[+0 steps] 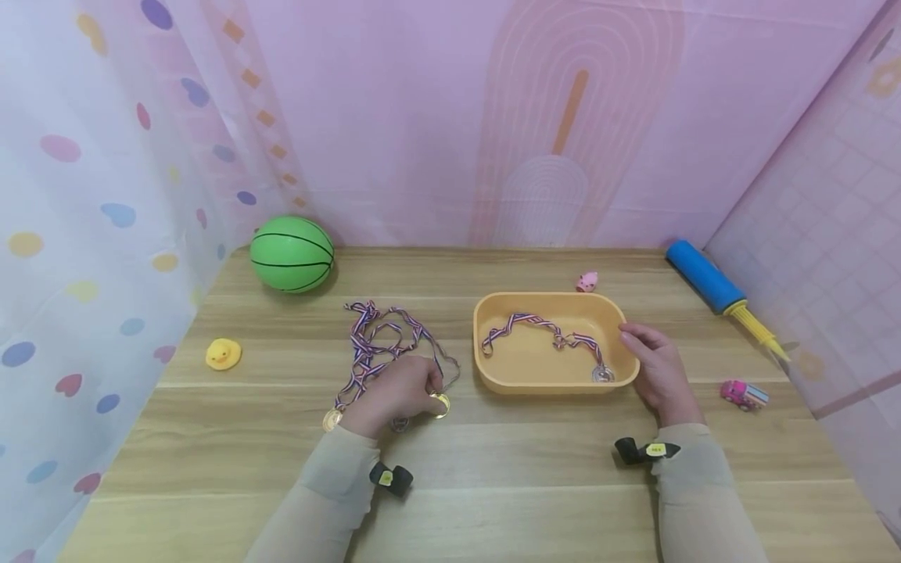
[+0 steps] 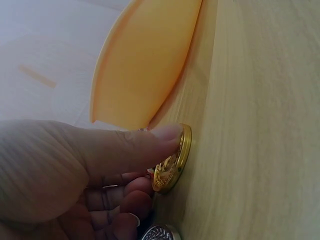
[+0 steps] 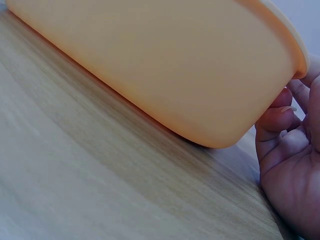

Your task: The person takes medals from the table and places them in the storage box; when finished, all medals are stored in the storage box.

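In the middle of the table, as the head view shows, my left hand pinches a gold medal at the right edge of a tangle of striped ribbons. A silver medal peeps out beside my wrist and another gold medal lies left of it. My right hand grips the right end of the orange basin, where a silvery medal lies with its ribbon. I'd judge it best to draw my medal out slowly, letting its ribbon slide free so no other medal is dragged along. The disc is round, so only its ribbon gives it a length; a strand appears to arc away from me and leftward, though my hand hides where it joins. The basin's long axis runs left to right before me.

From the left wrist, my thumb presses the medal's rim, the fingers curled narrowly behind it. The disc is tilted, its embossed face turned towards my fingers; a firm pinch near the edge should stop it twisting.

From the right wrist, my fingers bend under the basin's lip; a light, steady hold should suffice to keep it from sliding.
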`<state>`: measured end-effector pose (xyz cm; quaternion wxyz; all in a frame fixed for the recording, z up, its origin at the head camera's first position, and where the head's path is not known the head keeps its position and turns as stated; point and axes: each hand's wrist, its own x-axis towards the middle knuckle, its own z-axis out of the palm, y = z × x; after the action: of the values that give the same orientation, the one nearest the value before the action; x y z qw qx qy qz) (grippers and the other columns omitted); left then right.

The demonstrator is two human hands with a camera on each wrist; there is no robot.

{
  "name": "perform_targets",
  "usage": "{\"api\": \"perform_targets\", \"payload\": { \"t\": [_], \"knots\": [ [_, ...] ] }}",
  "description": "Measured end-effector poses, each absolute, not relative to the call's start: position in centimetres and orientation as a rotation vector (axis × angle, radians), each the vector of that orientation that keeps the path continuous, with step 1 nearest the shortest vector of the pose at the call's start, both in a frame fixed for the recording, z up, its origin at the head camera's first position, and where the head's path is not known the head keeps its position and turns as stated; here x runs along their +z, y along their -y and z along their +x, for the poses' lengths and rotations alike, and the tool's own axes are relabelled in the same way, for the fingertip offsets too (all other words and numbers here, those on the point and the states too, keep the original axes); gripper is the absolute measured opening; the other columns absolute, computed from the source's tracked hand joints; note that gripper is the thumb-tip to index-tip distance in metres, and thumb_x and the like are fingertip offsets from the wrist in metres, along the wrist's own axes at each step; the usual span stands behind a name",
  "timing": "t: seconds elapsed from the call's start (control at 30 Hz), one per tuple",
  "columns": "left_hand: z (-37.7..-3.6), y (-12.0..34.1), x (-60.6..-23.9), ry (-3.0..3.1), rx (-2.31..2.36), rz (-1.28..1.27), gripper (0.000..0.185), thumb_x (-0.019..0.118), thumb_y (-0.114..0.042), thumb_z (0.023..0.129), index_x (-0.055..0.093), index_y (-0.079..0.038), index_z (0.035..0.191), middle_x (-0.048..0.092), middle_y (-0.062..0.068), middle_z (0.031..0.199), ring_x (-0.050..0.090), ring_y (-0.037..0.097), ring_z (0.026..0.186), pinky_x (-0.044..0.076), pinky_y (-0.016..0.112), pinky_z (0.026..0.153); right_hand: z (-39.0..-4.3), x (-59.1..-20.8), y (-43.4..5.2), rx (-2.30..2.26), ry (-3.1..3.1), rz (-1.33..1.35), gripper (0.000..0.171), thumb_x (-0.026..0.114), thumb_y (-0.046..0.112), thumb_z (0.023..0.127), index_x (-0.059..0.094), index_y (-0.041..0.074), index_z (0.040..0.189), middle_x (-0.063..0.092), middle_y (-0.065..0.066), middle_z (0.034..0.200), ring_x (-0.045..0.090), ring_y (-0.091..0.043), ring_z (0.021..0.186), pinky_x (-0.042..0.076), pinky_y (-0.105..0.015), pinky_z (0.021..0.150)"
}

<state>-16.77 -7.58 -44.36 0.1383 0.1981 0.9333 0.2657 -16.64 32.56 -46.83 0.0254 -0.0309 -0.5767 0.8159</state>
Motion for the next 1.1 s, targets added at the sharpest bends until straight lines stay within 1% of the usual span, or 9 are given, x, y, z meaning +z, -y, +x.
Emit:
{"api": "perform_targets", "payload": {
  "t": [0.1,0.2,0.43,0.6,0.77,0.87,0.97,1.1],
  "knots": [
    [-16.77,7.54,-44.36,-2.692,0.779,0.555,0.028,0.087,-0.021,0.065,0.060,-0.014,0.072,0.054,-0.004,0.068,0.050,0.014,0.065,0.042,0.030,0.062,-16.63,-46.74,-32.55,2.512,1.812,-0.126,0.021,0.065,0.011,0.092,0.068,0.006,0.112,0.056,-0.003,0.118,0.053,-0.015,0.111,0.048,-0.025,0.091],
    [-16.76,7.50,-44.35,-2.687,0.779,0.544,0.029,0.087,-0.022,0.066,0.060,-0.014,0.072,0.054,-0.004,0.069,0.050,0.014,0.065,0.042,0.030,0.062,-16.66,-46.69,-32.54,2.511,1.817,-0.128,0.021,0.065,0.011,0.092,0.068,0.006,0.112,0.055,-0.003,0.119,0.052,-0.015,0.112,0.047,-0.025,0.091],
    [-16.66,7.44,-44.30,-2.697,0.712,0.570,0.036,0.089,-0.028,0.059,0.059,-0.016,0.076,0.053,-0.005,0.066,0.049,0.014,0.061,0.041,0.030,0.059,-16.68,-46.70,-32.52,2.522,1.801,-0.093,0.018,0.063,0.009,0.093,0.069,0.007,0.110,0.057,-0.003,0.117,0.054,-0.015,0.110,0.048,-0.025,0.091],
    [-16.53,7.41,-44.01,-2.721,0.670,0.617,0.034,0.086,-0.021,0.059,0.059,-0.014,0.077,0.054,-0.005,0.069,0.049,0.015,0.063,0.042,0.030,0.060,-16.77,-46.78,-32.48,2.513,1.794,-0.064,0.018,0.063,0.008,0.093,0.070,0.007,0.109,0.058,-0.003,0.115,0.055,-0.014,0.109,0.049,-0.025,0.090],
    [-16.42,7.45,-43.91,-2.725,0.664,0.675,0.030,0.081,-0.015,0.060,0.058,-0.012,0.078,0.055,-0.003,0.071,0.050,0.015,0.063,0.043,0.030,0.057,-16.72,-46.82,-32.56,2.516,1.794,-0.046,0.020,0.062,0.008,0.093,0.068,0.004,0.112,0.057,-0.004,0.117,0.055,-0.015,0.110,0.048,-0.026,0.091],
    [-16.38,7.38,-44.07,-2.726,0.666,0.692,0.029,0.080,-0.015,0.060,0.059,-0.012,0.079,0.056,-0.004,0.073,0.050,0.015,0.065,0.044,0.031,0.059,-16.61,-46.75,-32.56,2.502,1.818,-0.078,0.023,0.064,0.011,0.093,0.066,0.004,0.114,0.055,-0.004,0.120,0.054,-0.015,0.112,0.047,-0.026,0.092],
    [-16.33,7.17,-44.14,-2.715,0.686,0.668,0.029,0.081,-0.015,0.061,0.059,-0.014,0.080,0.058,-0.004,0.075,0.051,0.014,0.067,0.044,0.031,0.063,-16.52,-46.74,-32.56,2.488,1.838,-0.098,0.024,0.064,0.013,0.092,0.066,0.003,0.115,0.054,-0.004,0.121,0.053,-0.015,0.113,0.047,-0.026,0.092],
    [-16.25,6.96,-44.07,-2.699,0.699,0.635,0.030,0.084,-0.015,0.062,0.060,-0.016,0.080,0.058,-0.004,0.076,0.051,0.015,0.069,0.044,0.032,0.065,-16.49,-46.85,-32.56,2.495,1.824,-0.074,0.021,0.062,0.010,0.093,0.067,0.004,0.113,0.054,-0.004,0.119,0.053,-0.015,0.112,0.047,-0.026,0.092]
  ]
}}
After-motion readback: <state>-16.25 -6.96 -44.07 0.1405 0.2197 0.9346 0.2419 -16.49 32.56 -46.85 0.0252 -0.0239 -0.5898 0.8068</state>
